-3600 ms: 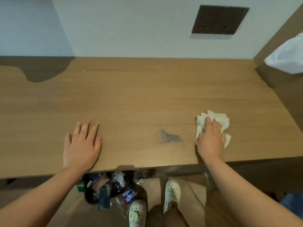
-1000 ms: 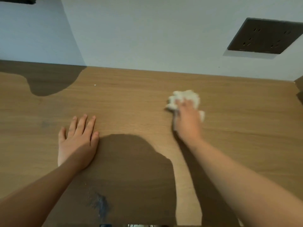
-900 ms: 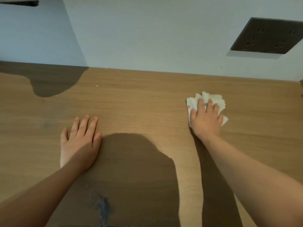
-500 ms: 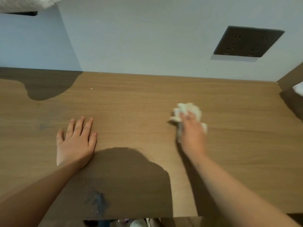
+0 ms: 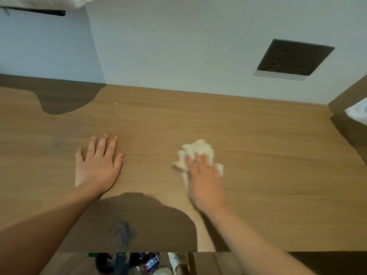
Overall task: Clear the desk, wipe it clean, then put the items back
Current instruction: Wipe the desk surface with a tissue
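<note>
A bare wooden desk [image 5: 278, 175] fills the view. My right hand [image 5: 204, 179] presses a crumpled white paper towel [image 5: 196, 150] flat against the desktop near its middle; the hand is blurred. My left hand [image 5: 99, 165] rests palm down on the desk to the left, fingers spread and straight, holding nothing. A dark bluish smudge [image 5: 123, 232] marks the wood near the front edge, inside my shadow.
A dark socket panel [image 5: 294, 57] sits on the wall behind. A white bag [image 5: 359, 111] hangs at the right edge by a wooden side panel. Below the front edge, a bin of packaging [image 5: 139, 262] and a white shoe [image 5: 176, 259] show on the floor.
My right hand has swept the paper towel back and forth across the desk's middle, now a little left and nearer than before. My left hand has stayed flat in place.
</note>
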`<action>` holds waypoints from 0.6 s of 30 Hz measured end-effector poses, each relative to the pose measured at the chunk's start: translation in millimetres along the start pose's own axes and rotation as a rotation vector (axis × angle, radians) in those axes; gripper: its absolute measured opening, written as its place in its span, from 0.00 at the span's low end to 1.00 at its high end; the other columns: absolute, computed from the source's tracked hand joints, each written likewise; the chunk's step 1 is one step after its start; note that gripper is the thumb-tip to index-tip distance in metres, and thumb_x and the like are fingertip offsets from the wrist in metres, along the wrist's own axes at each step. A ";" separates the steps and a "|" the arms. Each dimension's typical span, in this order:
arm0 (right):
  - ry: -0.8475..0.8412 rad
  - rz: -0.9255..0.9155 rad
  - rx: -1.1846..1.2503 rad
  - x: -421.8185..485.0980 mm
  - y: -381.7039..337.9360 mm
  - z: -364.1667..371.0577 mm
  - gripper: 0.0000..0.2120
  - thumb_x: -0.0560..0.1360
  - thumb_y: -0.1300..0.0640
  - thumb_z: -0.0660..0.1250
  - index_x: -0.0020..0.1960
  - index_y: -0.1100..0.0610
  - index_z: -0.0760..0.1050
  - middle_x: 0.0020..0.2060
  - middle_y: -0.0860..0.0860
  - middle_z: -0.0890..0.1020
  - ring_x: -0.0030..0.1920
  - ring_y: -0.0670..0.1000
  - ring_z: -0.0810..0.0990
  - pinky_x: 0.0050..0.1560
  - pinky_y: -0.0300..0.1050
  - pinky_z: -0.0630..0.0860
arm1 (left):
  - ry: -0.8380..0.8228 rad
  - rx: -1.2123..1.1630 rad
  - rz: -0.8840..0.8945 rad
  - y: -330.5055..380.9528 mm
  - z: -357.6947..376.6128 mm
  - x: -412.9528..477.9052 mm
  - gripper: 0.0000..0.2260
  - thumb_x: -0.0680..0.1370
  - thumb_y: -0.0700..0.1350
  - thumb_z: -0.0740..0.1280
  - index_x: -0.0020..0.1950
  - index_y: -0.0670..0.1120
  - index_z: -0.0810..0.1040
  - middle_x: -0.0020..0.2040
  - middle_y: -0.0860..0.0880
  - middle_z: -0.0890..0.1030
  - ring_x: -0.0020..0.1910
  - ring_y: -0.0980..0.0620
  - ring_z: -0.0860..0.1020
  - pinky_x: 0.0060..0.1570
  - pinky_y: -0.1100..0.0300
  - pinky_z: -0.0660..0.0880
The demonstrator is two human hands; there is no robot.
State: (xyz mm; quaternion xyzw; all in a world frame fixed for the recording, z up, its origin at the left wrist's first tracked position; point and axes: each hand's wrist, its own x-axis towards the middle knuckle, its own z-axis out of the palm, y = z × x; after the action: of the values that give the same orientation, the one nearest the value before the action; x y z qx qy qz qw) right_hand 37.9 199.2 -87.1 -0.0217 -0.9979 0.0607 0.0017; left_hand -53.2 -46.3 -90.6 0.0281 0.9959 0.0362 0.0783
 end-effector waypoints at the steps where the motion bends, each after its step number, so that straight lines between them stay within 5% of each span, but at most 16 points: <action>1: 0.025 0.183 0.003 13.2 28.7 -3.2 0.24 0.80 0.52 0.47 0.75 0.53 0.60 0.74 0.55 0.62 0.74 0.58 0.61 0.68 0.61 0.64 | 0.006 -0.008 0.003 -0.1 0.9 0.1 0.25 0.80 0.57 0.44 0.77 0.55 0.48 0.78 0.52 0.48 0.77 0.49 0.44 0.72 0.44 0.46; 4: -0.129 0.624 0.116 47.0 85.5 -18.7 0.26 0.81 0.46 0.45 0.78 0.50 0.50 0.77 0.55 0.51 0.76 0.58 0.48 0.73 0.59 0.49 | 0.037 -0.008 0.008 -0.3 3.0 -0.2 0.25 0.81 0.57 0.46 0.77 0.55 0.50 0.78 0.52 0.50 0.77 0.49 0.45 0.72 0.44 0.46; 6: -0.136 0.725 0.135 68.4 76.9 -18.7 0.28 0.81 0.42 0.44 0.78 0.48 0.47 0.77 0.55 0.47 0.76 0.59 0.43 0.73 0.63 0.43 | 0.047 -0.009 0.006 -0.9 4.1 1.2 0.24 0.81 0.56 0.47 0.77 0.55 0.51 0.78 0.52 0.51 0.77 0.50 0.46 0.72 0.45 0.46; 8: -0.155 0.540 0.092 78.2 34.0 -10.7 0.28 0.80 0.41 0.44 0.78 0.47 0.46 0.77 0.55 0.46 0.76 0.60 0.42 0.72 0.64 0.41 | 0.043 -0.009 0.000 -0.9 5.4 3.2 0.24 0.81 0.56 0.47 0.77 0.56 0.50 0.78 0.53 0.50 0.77 0.51 0.45 0.72 0.46 0.45; 10: -0.165 0.097 0.085 66.1 -25.2 3.0 0.27 0.80 0.45 0.43 0.77 0.47 0.47 0.77 0.54 0.48 0.76 0.60 0.44 0.72 0.63 0.40 | 0.048 -0.019 -0.011 -2.4 7.3 4.9 0.24 0.81 0.56 0.46 0.77 0.56 0.51 0.78 0.54 0.51 0.77 0.52 0.46 0.72 0.47 0.45; 13: -0.144 -0.428 0.068 33.5 -70.4 4.6 0.27 0.77 0.47 0.43 0.74 0.48 0.60 0.74 0.53 0.63 0.75 0.58 0.59 0.72 0.60 0.50 | 0.079 -0.014 0.005 -4.0 7.1 3.8 0.28 0.76 0.57 0.40 0.76 0.55 0.57 0.77 0.52 0.57 0.76 0.50 0.52 0.71 0.44 0.49; 15: -0.172 -0.420 0.033 54.5 -45.0 -0.3 0.30 0.75 0.44 0.38 0.76 0.48 0.56 0.76 0.52 0.59 0.76 0.55 0.55 0.73 0.56 0.50 | 0.075 -0.007 0.017 -4.4 5.2 3.0 0.30 0.75 0.58 0.39 0.75 0.53 0.60 0.76 0.50 0.61 0.76 0.48 0.55 0.70 0.43 0.53; 18: -0.154 0.040 -0.033 120.0 37.8 -7.4 0.27 0.79 0.46 0.38 0.78 0.49 0.48 0.77 0.53 0.52 0.76 0.56 0.48 0.72 0.58 0.52 | 0.075 -0.008 0.020 -2.4 2.4 1.9 0.30 0.76 0.58 0.39 0.75 0.53 0.61 0.75 0.49 0.62 0.76 0.48 0.56 0.70 0.43 0.54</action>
State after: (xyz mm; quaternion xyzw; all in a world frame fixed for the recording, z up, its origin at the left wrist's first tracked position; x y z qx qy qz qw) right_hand -80.4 242.8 -84.2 -0.0368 -0.9953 0.0456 -0.0765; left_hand -54.8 -48.5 -93.5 0.0362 0.9976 0.0421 0.0408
